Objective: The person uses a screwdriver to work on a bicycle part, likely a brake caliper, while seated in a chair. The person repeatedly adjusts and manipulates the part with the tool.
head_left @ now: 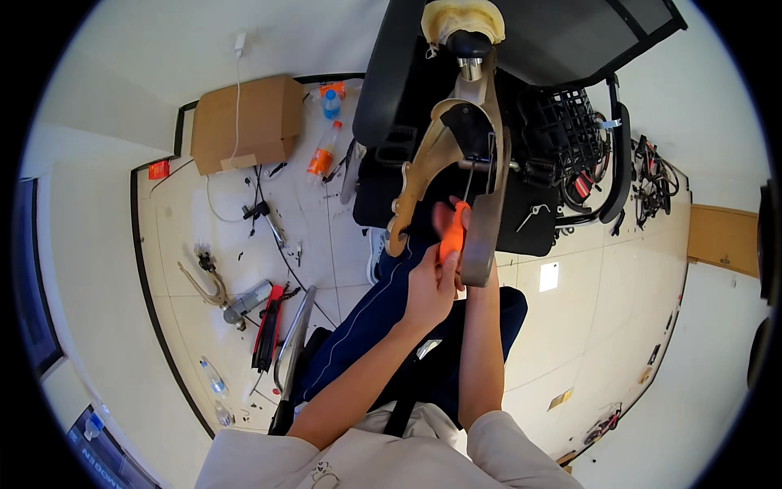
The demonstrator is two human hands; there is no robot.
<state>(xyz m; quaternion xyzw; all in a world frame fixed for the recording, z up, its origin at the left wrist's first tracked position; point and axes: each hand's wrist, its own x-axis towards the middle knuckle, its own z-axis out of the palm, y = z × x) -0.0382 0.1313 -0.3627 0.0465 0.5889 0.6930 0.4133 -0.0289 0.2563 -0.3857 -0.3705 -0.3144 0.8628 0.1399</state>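
Note:
My left hand (432,281) is closed around the orange handle of a screwdriver (453,235). Its thin shaft points away from me, into the gap of a brownish-grey metal frame (486,220) with two curved arms. Behind the frame's right arm, my right hand (461,281) is mostly hidden, so its grip is unclear. Blurred fingers show beside the top of the handle; whose hand they belong to is hard to tell. At the frame's far end sits a black rounded part (469,43) on a silver post, under a cream-coloured cover (463,18). The frame rests over a black seat (383,196).
A small metal tool (533,217) lies on the seat's right side, near a black basket (562,122). Left on the floor are a cardboard box (244,122), an orange drink bottle (324,152), a red-and-black part (269,326) and scattered small pieces. Bike parts (652,183) lie far right.

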